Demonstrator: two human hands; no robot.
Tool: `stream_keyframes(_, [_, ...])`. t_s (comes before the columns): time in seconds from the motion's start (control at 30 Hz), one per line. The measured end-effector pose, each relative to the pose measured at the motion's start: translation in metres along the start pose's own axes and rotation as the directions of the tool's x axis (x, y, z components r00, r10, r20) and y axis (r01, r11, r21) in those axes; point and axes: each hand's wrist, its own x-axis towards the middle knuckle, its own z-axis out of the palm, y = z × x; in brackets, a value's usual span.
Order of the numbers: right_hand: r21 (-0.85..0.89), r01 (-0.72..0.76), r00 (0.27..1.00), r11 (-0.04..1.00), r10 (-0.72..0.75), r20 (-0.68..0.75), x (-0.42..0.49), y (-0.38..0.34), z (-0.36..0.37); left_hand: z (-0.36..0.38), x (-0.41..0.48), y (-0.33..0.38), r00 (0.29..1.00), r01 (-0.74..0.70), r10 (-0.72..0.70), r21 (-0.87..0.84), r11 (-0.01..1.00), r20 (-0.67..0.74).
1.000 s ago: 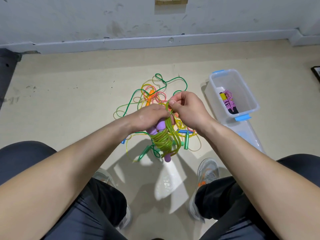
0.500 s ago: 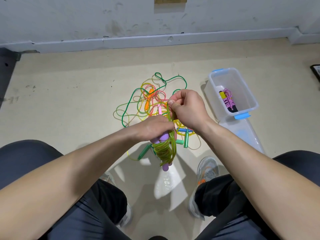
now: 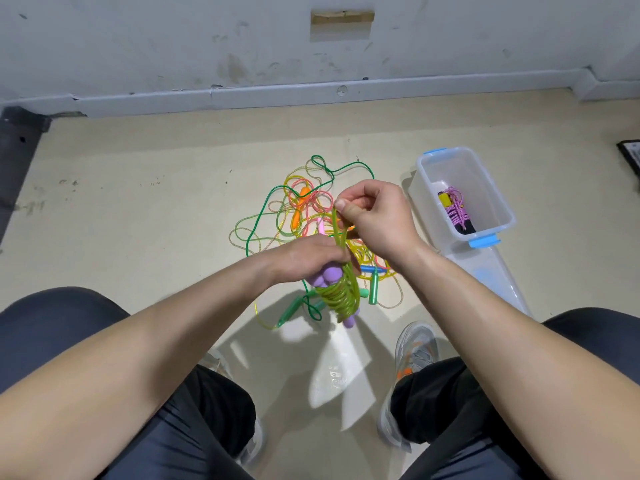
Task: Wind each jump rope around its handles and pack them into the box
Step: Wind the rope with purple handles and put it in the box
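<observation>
Box: clear plastic with blue latches, standing open on the floor. Inside it lies one wound rope, pink cord around handles that appear yellow and black, though the detail is too small to confirm. The lid lies flat on the floor, touching the end of the box nearer the person.

The left hand, left of the box in the head view, is curled around the upper end of two purple handles held together. A green rope is coiled in many turns around these handles. One handle tip protrudes below the coils. The right hand, between the left hand and the box, pinches a loop of the same green rope between thumb and forefinger. The loop runs down to the coils.

A loose rope pile lies on the floor left of the box, beneath and beyond both hands. It is a tangle of green, yellow, pink and orange cords, with orange, green and blue handles among them. One grey shoe rests on the floor, nearer the person than the box.
</observation>
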Motion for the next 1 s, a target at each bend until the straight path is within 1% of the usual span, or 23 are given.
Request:
stream_keyframes(0.1, [0.162,-0.025,0.997,0.986,0.013,0.072,0.004,-0.002,-0.012,-0.005,-0.005,0.006,0.996,-0.061,0.051,-0.132,0.989,-0.073])
stream_keyframes(0.17, [0.255,-0.096,0.992,0.962,0.072,0.104,0.005,0.002,-0.015,-0.01,-0.005,0.007,0.991,-0.1,0.083,-0.169,0.98,-0.107])
stream_keyframes(0.23, [0.265,-0.198,0.975,0.944,0.162,0.15,0.005,0.004,-0.017,-0.016,-0.004,0.009,0.978,-0.132,0.097,-0.188,0.973,-0.183])
stream_keyframes(0.27, [0.246,-0.254,0.958,0.935,0.209,0.196,0.004,0.003,-0.018,-0.02,-0.003,0.01,0.969,-0.145,0.098,-0.201,0.969,-0.226])
stream_keyframes(0.33, [0.139,-0.325,0.915,0.935,0.274,0.297,0.0,0.002,-0.02,-0.026,0.0,0.012,0.956,-0.161,0.089,-0.247,0.956,-0.278])
stream_keyframes(0.43, [-0.034,-0.276,0.886,0.961,0.268,0.379,-0.008,0.006,-0.017,-0.035,0.004,0.011,0.949,-0.175,0.052,-0.381,0.908,-0.311])
stream_keyframes(0.5, [-0.045,-0.262,0.888,0.964,0.259,0.381,-0.01,0.007,-0.016,-0.038,0.005,0.012,0.949,-0.164,-0.007,-0.512,0.843,-0.315])
stream_keyframes(0.57, [0.029,-0.306,0.894,0.951,0.277,0.352,-0.009,0.008,-0.016,-0.041,0.004,0.016,0.958,-0.136,-0.069,-0.65,0.747,-0.28])
stream_keyframes(0.67, [0.166,-0.384,0.881,0.908,0.307,0.361,-0.005,0.014,-0.016,-0.047,0.004,0.019,0.962,-0.099,-0.132,-0.755,0.648,-0.239])
stream_keyframes(0.73, [0.246,-0.444,0.858,0.862,0.331,0.392,-0.003,0.022,-0.016,-0.049,0.003,0.019,0.965,-0.087,-0.146,-0.791,0.606,-0.218])
stream_keyframes(0.83, [0.348,-0.474,0.862,0.809,0.346,0.37,0.0,0.025,-0.016,-0.051,0.002,0.02,0.967,-0.075,-0.168,-0.844,0.53,-0.191])
stream_keyframes(0.93, [0.415,-0.463,0.864,0.783,0.293,0.41,0.002,0.025,-0.021,-0.053,0.003,0.029,0.961,-0.102,-0.182,-0.876,0.472,-0.21])
stream_keyframes(1.0, [0.432,-0.46,0.86,0.776,0.268,0.434,0.005,0.02,-0.025,-0.056,0.005,0.038,0.959,-0.134,-0.166,-0.883,0.45,-0.231])
